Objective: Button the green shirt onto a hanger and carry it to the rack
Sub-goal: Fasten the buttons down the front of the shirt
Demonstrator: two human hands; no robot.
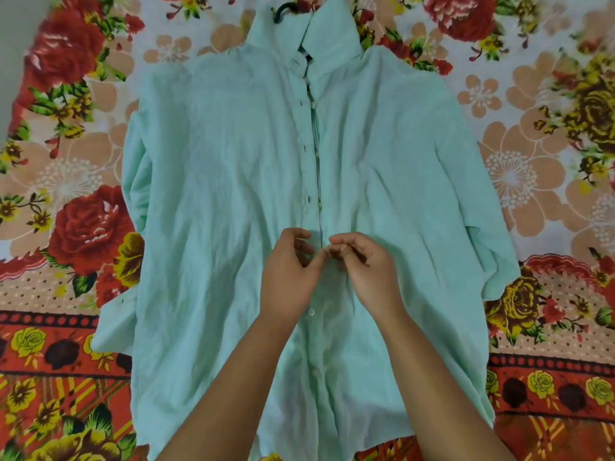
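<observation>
Fingers (342, 240) of both hands curl in and pinch the front placket (318, 181) of the pale mint-green woven cotton shirt (216, 194). My left hand (289, 274) is on the buttonhole edge, my right hand (366, 271) on the button edge. The button itself is hidden. I hold the edges close so it can pass through, I judge. Shirt lies flat, front up, at frame centre on the red floral bedsheet (76, 227), which keeps the placket straight. Collar points to frame top, hem to bottom, so the long axis runs top to bottom. Black curved hanger hook (283, 10) sticks out past the collar, top centre. Small white buttons (311, 311) below my hands look fastened, those above open.
</observation>
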